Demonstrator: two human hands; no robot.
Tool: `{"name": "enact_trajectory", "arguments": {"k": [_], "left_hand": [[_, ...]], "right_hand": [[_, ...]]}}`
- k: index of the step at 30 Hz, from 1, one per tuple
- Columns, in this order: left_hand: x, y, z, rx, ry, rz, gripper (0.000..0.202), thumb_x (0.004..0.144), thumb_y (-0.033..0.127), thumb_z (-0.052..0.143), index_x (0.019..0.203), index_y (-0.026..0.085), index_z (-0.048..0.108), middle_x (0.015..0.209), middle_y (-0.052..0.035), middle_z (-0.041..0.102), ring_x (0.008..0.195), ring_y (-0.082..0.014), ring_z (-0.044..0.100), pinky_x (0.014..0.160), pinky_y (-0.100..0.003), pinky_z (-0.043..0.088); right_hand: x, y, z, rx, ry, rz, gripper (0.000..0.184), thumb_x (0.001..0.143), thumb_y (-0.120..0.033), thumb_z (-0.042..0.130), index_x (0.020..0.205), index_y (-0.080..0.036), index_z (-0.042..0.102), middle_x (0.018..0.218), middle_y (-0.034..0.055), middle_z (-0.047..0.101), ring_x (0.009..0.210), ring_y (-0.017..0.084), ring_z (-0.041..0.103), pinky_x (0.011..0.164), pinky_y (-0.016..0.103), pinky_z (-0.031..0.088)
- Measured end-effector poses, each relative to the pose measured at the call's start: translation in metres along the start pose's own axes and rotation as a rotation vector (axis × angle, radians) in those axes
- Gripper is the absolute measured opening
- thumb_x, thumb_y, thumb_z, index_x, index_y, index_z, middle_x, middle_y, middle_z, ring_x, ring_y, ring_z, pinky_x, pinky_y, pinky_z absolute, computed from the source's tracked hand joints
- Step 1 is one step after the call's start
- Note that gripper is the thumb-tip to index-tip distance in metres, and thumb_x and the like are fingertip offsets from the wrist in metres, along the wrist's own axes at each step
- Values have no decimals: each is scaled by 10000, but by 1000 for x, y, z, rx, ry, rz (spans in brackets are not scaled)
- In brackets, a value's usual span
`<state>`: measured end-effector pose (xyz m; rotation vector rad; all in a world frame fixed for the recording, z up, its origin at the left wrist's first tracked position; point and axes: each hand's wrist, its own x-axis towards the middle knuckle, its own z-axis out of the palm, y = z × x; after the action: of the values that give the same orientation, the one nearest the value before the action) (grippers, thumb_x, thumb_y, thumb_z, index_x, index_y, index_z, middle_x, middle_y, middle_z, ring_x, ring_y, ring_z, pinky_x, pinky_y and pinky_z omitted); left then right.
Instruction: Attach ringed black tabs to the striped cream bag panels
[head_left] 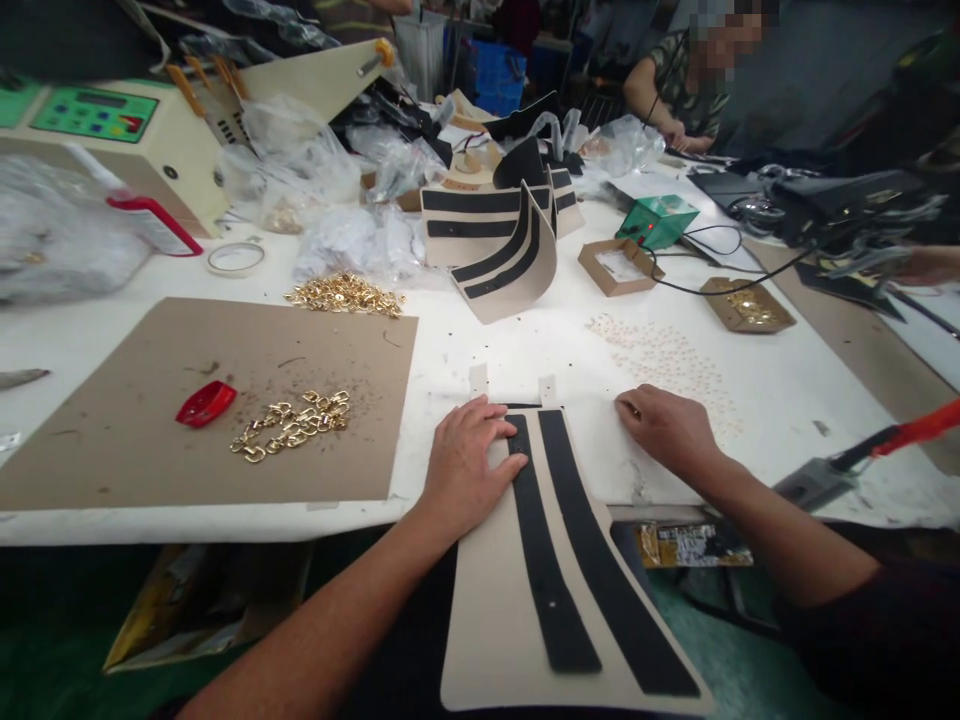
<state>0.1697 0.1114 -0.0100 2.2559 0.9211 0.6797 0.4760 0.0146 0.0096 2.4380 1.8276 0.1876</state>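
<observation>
Left hand (474,462) steadying a black-striped beige panel (487,620)
Open fingers are pressing it at the counter's (442,370) near edge, seemingly against slipping; the right hand (667,428) is pinching closed near tiny scattered pieces (679,365), contents hidden.

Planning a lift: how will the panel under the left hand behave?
The panel is probably bendy: a similar sheet behind stands curved. Likely light; it looks thin. May tip if the left hand lifts away: much overhangs the table.
</observation>
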Motion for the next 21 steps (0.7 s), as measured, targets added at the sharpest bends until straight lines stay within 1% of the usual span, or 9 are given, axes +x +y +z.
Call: {"name": "enact_trajectory", "arguments": {"k": [2,4,6,7,9,11,13,18,21], "left_hand": [[0,0,0,-4,-2,1,269,800,233,835,1030,258,698,1344,-24,676,1399,-282,504,1196,-544,367],[0,-1,0,-4,-2,6,272,804,231,831,1039,256,695,1348,-26,674,1406,-283,498,1199,-545,363],[0,-1,0,2,-4,10,286,800,231,834,1049,254,694,1354,-28,671,1412,-288,491,1204,-547,359],[0,-1,0,5,-6,11,294,798,234,836,1055,255,694,1357,-29,669,1415,-291,488,1205,-549,357],[0,-1,0,7,-11,11,303,803,246,833,1073,258,696,1365,-30,664,1418,-293,485,1207,-548,357],[0,-2,0,7,-17,17,288,821,267,819,1083,260,699,1371,-33,661,1418,-292,485,1208,-543,357],[-1,-3,0,9,-21,21,269,841,284,802,1088,263,700,1377,-33,658,1420,-290,483,1210,-541,353],[-1,-4,1,13,-16,22,253,858,305,791,1088,266,694,1371,-27,662,1428,-282,472,1210,-541,345],[-1,-3,1,11,-13,18,242,862,307,789,1080,263,693,1365,-31,665,1419,-283,481,1205,-540,349]], "right_hand": [[-1,-6,-4,180,47,-17,250,995,-299,506,944,-216,737,982,59,747,880,239,680,657,320,377],[-2,-21,-15,452,40,-24,207,976,-320,561,965,-224,745,966,40,757,880,237,690,739,328,444],[-3,-45,-29,720,-30,-40,165,964,-330,606,962,-243,746,915,8,755,844,217,689,767,321,473],[-3,-59,-35,817,-76,-67,148,965,-324,614,959,-251,742,899,-5,749,830,207,683,766,316,477],[-2,-85,-44,920,-159,-169,124,974,-288,609,950,-256,726,913,-15,732,847,193,668,784,310,474],[-1,-105,-46,937,-213,-268,109,979,-243,606,929,-250,702,932,-14,707,875,184,649,817,310,464],[0,-116,-42,901,-233,-314,114,984,-215,608,895,-239,676,915,-11,674,861,178,626,813,309,454],[0,-121,-33,804,-193,-357,151,994,-177,601,852,-220,632,885,-7,618,856,175,590,795,309,437],[0,-121,-32,812,-207,-305,123,973,-177,637,864,-228,665,887,-17,633,859,169,604,801,305,438]]}}
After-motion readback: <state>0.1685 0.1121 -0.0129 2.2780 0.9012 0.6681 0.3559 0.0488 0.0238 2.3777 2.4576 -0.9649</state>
